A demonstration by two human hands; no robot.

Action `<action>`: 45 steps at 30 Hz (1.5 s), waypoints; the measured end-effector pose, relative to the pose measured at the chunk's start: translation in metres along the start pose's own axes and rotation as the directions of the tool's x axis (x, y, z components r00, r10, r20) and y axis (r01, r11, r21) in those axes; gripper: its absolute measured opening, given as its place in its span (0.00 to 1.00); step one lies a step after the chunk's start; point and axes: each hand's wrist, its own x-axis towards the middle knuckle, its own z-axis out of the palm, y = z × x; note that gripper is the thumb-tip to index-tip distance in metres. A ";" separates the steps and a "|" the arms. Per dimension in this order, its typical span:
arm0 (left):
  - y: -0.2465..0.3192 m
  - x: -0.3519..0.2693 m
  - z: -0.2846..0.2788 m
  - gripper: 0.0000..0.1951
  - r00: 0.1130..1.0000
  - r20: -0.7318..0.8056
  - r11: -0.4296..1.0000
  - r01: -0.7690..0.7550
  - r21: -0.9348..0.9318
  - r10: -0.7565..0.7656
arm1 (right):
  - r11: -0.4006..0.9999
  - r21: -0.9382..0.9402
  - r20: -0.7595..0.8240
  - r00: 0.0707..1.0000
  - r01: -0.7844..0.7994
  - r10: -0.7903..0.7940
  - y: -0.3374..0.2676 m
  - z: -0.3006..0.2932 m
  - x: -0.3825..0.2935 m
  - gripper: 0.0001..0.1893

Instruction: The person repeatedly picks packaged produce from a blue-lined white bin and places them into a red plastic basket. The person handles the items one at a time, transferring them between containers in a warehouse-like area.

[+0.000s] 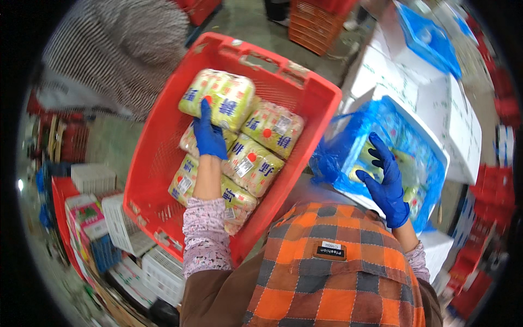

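My left hand point(210, 135), in a blue glove, grips a plastic-wrapped package with printed film point(218, 98) over the far left part of a red plastic crate point(157, 143). Several similar packages point(255, 161) lie in the crate, beneath and beside the held one; their contents cannot be told. My right hand point(384, 180), gloved in blue too, is raised with thumb and fingers apart over a white foam box point(441, 153) lined with blue plastic film point(355, 131). Inside that box are more wrapped packages point(412, 163), partly hidden by the hand.
A person in a striped garment point(118, 49) is close beyond the crate's left side. White foam boxes point(384, 73) stand at the upper right, one with a blue liner point(429, 36). Orange crates point(314, 26) stand ahead; cartons and baskets point(126, 225) fill the lower left.
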 end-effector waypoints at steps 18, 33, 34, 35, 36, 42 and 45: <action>0.006 -0.129 0.109 0.22 0.891 0.377 0.433 -0.453 0.779 0.254 | 0.565 -0.097 -0.638 0.487 -0.819 0.597 0.275 -0.113 -0.198 0.29; -0.139 -0.294 0.245 0.16 0.824 0.411 0.557 -0.144 0.818 -0.391 | 0.569 -0.276 -0.531 0.616 -0.775 0.581 0.371 -0.134 -0.194 0.61; -0.144 -0.294 0.246 0.16 0.815 0.397 0.563 -0.107 0.819 -0.423 | 0.542 -0.418 -0.543 0.679 -0.729 0.494 0.368 -0.148 -0.208 0.53; -0.148 -0.293 0.247 0.16 0.807 0.383 0.575 -0.067 0.816 -0.449 | 0.583 -0.229 -0.597 0.586 -0.779 0.548 0.366 -0.159 -0.220 0.51; -0.152 -0.293 0.248 0.17 0.804 0.387 0.554 -0.087 0.828 -0.452 | 0.625 -0.036 -0.583 0.524 -0.780 0.620 0.364 -0.173 -0.232 0.49; -0.165 -0.299 0.251 0.16 0.769 0.375 0.505 -0.079 0.859 -0.517 | 0.706 0.119 -0.481 0.581 -0.698 0.656 0.361 -0.209 -0.252 0.37; -0.163 -0.300 0.251 0.16 0.728 0.368 0.523 -0.015 0.852 -0.578 | 0.640 0.348 -0.388 0.516 -0.685 0.764 0.341 -0.206 -0.242 0.40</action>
